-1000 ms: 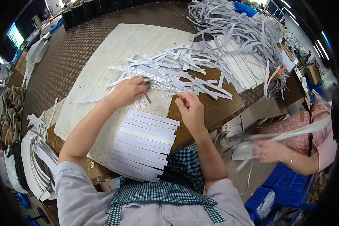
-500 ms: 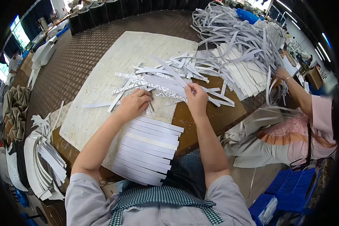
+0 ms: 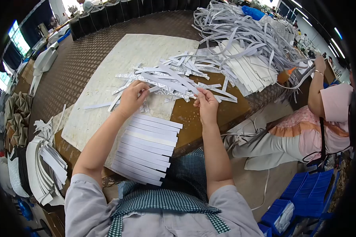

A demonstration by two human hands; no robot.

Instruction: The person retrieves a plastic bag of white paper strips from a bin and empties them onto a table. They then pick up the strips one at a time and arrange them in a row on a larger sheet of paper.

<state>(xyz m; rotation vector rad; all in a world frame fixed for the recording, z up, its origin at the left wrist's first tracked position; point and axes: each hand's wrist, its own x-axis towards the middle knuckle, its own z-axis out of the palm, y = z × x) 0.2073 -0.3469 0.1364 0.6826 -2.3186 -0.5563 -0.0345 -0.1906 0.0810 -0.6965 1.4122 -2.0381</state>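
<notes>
A loose pile of white and silver-patterned strips (image 3: 168, 81) lies on the pale sheet in front of me. My left hand (image 3: 133, 98) is at the pile's near left edge, thumb and fingers pinched at the end of a short white strip. On the right, my right hand (image 3: 206, 104) is closed, gripping the near end of a white strip (image 3: 181, 81) that slants up and left across the pile. Nearer my body, a row of wider white strips (image 3: 146, 148) lies side by side, overhanging the table edge; neither hand touches it.
A tangle of long white strips (image 3: 241, 33) is heaped at the back right, beside stacked flat white pieces (image 3: 251, 73). A co-worker's arm (image 3: 316, 91) reaches in there, near an orange-tipped bottle (image 3: 285, 75). Blue crates (image 3: 308, 193) stand lower right. White pieces (image 3: 41, 173) hang at left.
My left hand has risen from lying on the strips to a pinch, shifting slightly away from me. My right hand keeps its strip. The co-worker's hand has moved farther back; the view has shifted slightly.
</notes>
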